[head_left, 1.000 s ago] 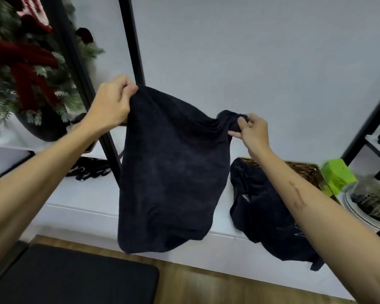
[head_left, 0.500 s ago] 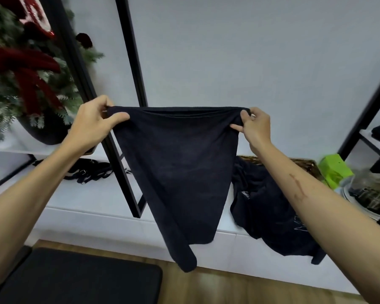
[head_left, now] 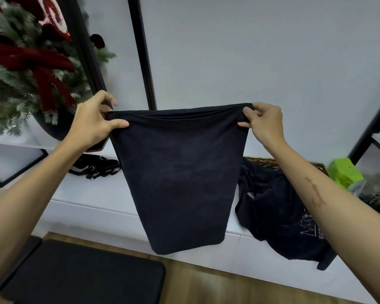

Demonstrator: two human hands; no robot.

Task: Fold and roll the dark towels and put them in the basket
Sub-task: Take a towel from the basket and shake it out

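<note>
Left hand [head_left: 92,121] and right hand [head_left: 264,122]: each grip pinches top corner of dark towel [head_left: 178,172], doubled, hanging mid-air over white worktop [head_left: 92,200]. Risks: layers slip from pinch, edges misalign, fold skews. Second towel [head_left: 279,213] droops off worktop edge beside basket [head_left: 261,160]; may slide to floor.

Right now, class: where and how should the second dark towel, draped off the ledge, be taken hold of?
Grip the draped towel at its bunched upper part beside the basket, coming from above and in front: the lower end hangs loose over the ledge.
</note>
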